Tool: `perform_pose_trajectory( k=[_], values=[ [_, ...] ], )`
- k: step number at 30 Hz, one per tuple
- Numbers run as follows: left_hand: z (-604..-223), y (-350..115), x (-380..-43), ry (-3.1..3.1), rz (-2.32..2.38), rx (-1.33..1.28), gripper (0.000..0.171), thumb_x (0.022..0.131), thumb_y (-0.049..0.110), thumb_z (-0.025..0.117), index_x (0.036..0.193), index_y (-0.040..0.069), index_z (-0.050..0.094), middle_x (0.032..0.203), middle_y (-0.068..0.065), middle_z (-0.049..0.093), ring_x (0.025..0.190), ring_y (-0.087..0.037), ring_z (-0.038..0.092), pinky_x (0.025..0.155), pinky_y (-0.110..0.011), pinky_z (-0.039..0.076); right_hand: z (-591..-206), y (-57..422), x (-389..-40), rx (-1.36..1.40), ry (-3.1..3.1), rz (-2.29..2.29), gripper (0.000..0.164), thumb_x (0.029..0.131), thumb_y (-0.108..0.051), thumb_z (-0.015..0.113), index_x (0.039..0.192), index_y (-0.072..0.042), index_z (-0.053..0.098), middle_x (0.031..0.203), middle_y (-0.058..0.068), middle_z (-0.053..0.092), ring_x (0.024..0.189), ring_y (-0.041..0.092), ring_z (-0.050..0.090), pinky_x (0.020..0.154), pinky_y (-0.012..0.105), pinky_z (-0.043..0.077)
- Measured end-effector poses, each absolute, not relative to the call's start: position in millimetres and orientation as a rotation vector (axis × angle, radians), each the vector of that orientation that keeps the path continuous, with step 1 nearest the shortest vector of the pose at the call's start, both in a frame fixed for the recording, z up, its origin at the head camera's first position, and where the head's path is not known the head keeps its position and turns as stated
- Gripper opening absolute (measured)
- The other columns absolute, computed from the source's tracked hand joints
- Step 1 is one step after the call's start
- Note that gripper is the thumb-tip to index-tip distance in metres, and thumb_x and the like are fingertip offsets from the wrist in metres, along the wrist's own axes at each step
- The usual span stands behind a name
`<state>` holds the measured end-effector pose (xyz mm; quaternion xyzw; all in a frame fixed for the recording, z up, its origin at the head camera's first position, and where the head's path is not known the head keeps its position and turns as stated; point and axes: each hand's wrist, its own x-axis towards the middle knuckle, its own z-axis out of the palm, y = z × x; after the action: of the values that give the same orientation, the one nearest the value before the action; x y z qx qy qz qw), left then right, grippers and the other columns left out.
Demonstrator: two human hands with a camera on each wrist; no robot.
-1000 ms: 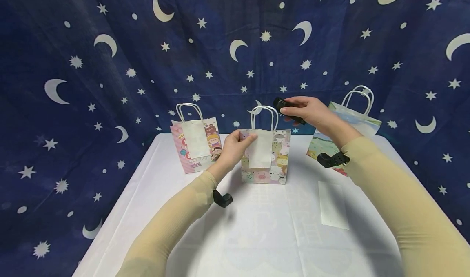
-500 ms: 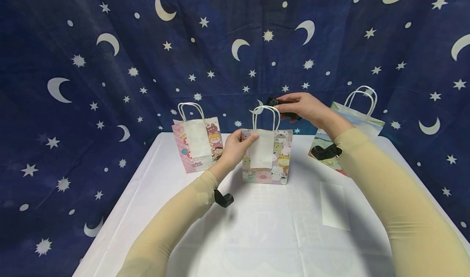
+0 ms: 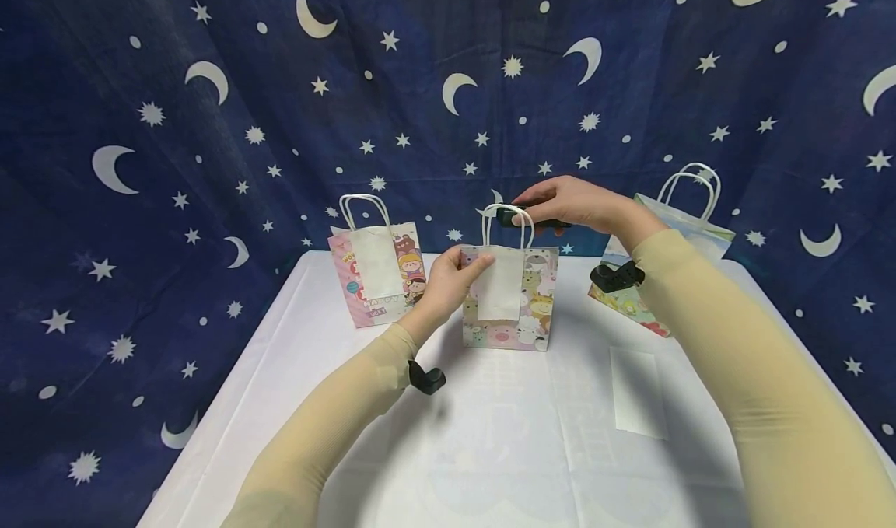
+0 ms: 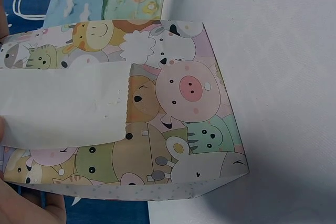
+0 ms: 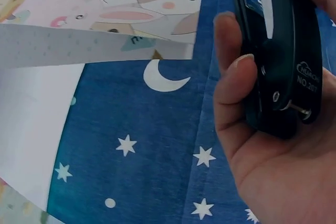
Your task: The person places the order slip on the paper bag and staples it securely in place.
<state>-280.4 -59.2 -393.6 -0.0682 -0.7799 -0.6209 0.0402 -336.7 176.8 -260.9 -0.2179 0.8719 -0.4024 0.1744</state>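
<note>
In the head view my left hand (image 3: 448,279) pinches the upper left edge of the middle paper bag (image 3: 500,337), thumb in front on a white paper slip (image 3: 499,291). This bag is printed with cartoon animals and stands upright. My right hand (image 3: 584,204) holds a black stapler (image 5: 296,51), its fingers curled round it. The stapler's front end is at the bag's white twisted handles (image 3: 530,229), above the bag's rim. In the right wrist view a white strip shows between the stapler's two arms; whether they press on it I cannot tell.
A pink cartoon bag (image 3: 350,287) with a white slip stands at the left. A landscape-printed bag (image 3: 619,298) leans at the right, partly behind my right arm. One loose white slip (image 3: 638,394) lies on the white tablecloth (image 3: 504,450). A starry blue curtain (image 3: 420,38) hangs behind.
My right hand has moved left and slightly down with the stapler, up to the middle bag's handles, and the stapler has turned closer to level. The left hand keeps its hold on the bag.
</note>
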Motion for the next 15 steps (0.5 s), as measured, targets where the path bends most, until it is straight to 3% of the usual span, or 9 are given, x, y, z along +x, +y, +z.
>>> perform_pose_trajectory(
  k=[5,15],
  values=[
    [-394,-59,-281,-2.386,-1.904,-0.212,0.041,0.095,0.039,0.074,0.078,0.012,0.050,0.068,0.001,0.044,0.066,-0.013,0.044,0.055,-0.029,0.035,-255,170,-339,-0.689,2.471,-0.963,0.060,0.092,-0.042,0.076,0.139,-0.008,0.061,0.119,0.013,0.067,0.093,0.032,0.059,0.071,0.040,0.051],
    [-395,-60,-281,-2.377,-1.892,-0.233,0.041,0.095,0.039,0.075,0.077,0.013,0.050,0.067,0.003,0.044,0.064,-0.013,0.044,0.054,-0.029,0.034,-243,156,-340,-0.715,2.404,-0.709,0.056,0.092,-0.044,0.076,0.133,-0.008,0.065,0.104,0.011,0.068,0.088,0.029,0.060,0.068,0.037,0.050]
  ],
)
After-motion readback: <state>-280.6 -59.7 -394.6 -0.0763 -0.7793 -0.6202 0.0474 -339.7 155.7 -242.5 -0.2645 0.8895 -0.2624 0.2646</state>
